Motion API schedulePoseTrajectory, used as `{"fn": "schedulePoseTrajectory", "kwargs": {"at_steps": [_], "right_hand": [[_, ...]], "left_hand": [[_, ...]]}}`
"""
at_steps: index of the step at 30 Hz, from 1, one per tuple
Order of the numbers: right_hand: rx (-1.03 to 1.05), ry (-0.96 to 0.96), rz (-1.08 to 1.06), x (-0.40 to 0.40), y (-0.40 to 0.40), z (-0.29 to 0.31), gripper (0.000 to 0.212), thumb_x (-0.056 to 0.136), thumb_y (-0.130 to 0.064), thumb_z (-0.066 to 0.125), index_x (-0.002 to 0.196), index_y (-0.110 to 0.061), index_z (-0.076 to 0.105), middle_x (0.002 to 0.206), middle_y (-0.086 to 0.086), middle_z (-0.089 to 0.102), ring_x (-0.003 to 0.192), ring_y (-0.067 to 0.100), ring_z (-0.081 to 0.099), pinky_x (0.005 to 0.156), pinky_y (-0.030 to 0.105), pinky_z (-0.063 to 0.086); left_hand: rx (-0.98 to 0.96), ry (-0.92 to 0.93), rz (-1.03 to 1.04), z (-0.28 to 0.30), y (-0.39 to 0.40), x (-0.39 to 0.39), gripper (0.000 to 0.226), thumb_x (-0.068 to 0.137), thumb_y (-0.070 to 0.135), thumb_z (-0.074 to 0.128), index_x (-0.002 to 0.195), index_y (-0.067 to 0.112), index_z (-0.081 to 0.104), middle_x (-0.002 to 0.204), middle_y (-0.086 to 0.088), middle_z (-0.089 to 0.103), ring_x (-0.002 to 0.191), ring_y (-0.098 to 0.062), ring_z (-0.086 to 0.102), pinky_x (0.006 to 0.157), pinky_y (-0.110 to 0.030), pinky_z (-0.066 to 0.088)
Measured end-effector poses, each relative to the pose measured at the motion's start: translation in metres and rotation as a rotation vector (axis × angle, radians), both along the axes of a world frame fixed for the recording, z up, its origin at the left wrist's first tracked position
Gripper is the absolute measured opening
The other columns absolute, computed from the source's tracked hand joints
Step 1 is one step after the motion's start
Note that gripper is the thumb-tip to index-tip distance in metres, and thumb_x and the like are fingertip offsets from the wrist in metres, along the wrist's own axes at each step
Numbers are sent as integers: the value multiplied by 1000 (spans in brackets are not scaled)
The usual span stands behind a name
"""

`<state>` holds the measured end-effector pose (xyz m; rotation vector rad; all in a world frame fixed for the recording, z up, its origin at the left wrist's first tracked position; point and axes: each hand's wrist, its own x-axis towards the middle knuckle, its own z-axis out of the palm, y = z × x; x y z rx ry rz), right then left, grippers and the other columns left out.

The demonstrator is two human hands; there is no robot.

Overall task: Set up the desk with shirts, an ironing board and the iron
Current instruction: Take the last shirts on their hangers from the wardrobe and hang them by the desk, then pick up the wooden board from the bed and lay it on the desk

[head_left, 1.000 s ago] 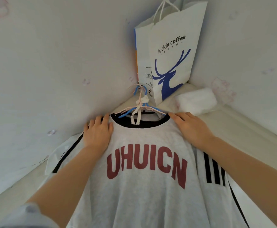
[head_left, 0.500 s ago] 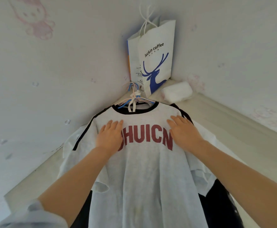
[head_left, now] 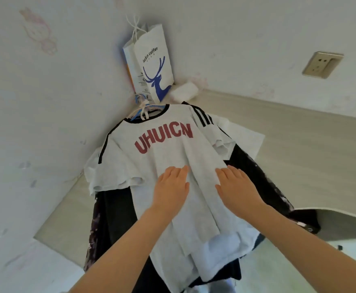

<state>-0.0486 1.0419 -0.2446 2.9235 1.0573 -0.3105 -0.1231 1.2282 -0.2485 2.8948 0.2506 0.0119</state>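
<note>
Grey marl knit T-shirt (head_left: 173,153), red UHUICN print, lies atop dark shirts on the pale bench (head_left: 299,144). Left hand (head_left: 170,187) and right hand (head_left: 236,187) flat, fingers straight, now lower, below the lettering.

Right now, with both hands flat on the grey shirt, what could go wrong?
1. The grey shirt and the dark garments under it hang over the desk edge, so the pile may slide off.
2. The hangers are bunched at the collar and may tangle.
3. The paper bag stands close behind; pushing the pile could tip it.
</note>
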Motion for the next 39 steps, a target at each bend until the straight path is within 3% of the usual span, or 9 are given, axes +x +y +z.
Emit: {"fn": "schedulePoseTrajectory", "kwargs": {"at_steps": [3, 7, 15, 22, 25, 33, 39], "right_hand": [[9, 28, -112, -45, -30, 0, 52, 101, -40, 32, 146, -13, 31, 146, 7, 41, 140, 27, 30, 116, 40, 24], [10, 77, -252, -94, -68, -4, 52, 101, -44, 32, 146, -18, 29, 150, 3, 36, 140, 25, 29, 117, 37, 19], [31, 63, -483, -205, -182, -25, 42, 98, -28, 45, 137, -12, 40, 132, 7, 52, 123, 27, 45, 108, 37, 34], [47, 15, -734, -314, -296, -43, 36, 81, -19, 67, 115, -8, 61, 100, 8, 67, 99, 29, 62, 91, 38, 51], [62, -27, -816, -364, -347, -50, 31, 84, -20, 63, 112, -6, 63, 93, 8, 67, 91, 30, 63, 83, 38, 53], [124, -111, -1051, -492, -480, -52, 43, 77, -20, 73, 116, -3, 63, 93, 8, 68, 85, 31, 66, 76, 37, 56], [113, -118, -1267, -576, -559, -51, 43, 76, -18, 72, 115, -3, 62, 99, 9, 68, 91, 31, 66, 82, 38, 54]], "left_hand": [[-45, -59, -66, -7, -37, -30, 46, 92, 25, 58, 136, 12, 51, 118, -4, 64, 119, -25, 54, 92, -36, 47], [-138, -110, -92, -12, -88, -64, 42, 86, 20, 67, 126, 10, 58, 109, -5, 67, 107, -25, 61, 83, -36, 53], [-175, 0, -362, -17, -191, -114, 37, 97, 27, 49, 133, 17, 52, 123, 0, 60, 117, -17, 51, 95, -28, 42], [-191, 81, -600, -18, -310, -177, 31, 99, 22, 47, 128, 17, 57, 103, 0, 66, 96, -13, 59, 75, -24, 49], [-183, 94, -712, -24, -371, -211, 26, 97, 20, 50, 120, 15, 62, 97, 0, 68, 92, -15, 60, 73, -30, 53], [-206, 68, -992, -41, -538, -309, 29, 97, 19, 49, 122, 14, 62, 107, 0, 70, 101, -20, 59, 78, -32, 50], [-179, 100, -1186, -54, -637, -365, 28, 88, 22, 48, 109, 18, 67, 92, 2, 70, 93, -23, 61, 66, -36, 52]]}}
